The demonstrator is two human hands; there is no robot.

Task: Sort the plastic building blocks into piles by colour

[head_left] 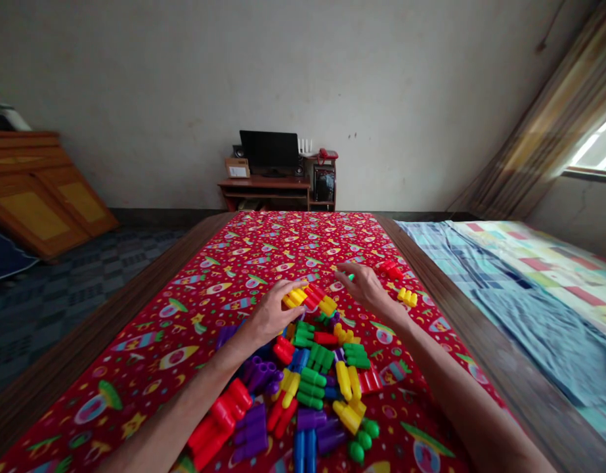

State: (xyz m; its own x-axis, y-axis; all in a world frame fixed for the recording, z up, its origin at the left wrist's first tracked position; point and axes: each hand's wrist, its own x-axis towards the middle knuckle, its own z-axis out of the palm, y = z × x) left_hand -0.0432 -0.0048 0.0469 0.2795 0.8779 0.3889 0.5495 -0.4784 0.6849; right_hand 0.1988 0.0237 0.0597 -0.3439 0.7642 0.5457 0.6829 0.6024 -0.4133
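Note:
My left hand [274, 310] is closed around the end of a joined row of plastic building blocks [312, 297], yellow and red, held above the far edge of a loose pile. To the right of that row is my right hand [366, 284], fingers curled, with a small green building block [351, 277] showing at its fingertips; most of that block is hidden. Below and between my forearms lie several loose blocks: green ones [320, 358], a purple one [251, 432], red ones [218, 424] and yellow ones [348, 381].
A red patterned cloth [184, 394] covers the table. Beyond my right hand lie a red block [391, 269] and a yellow block [408, 297]. A bed [519, 315] stands at right, a wooden cabinet [41, 197] at left, and a desk with a monitor [270, 151] against the wall.

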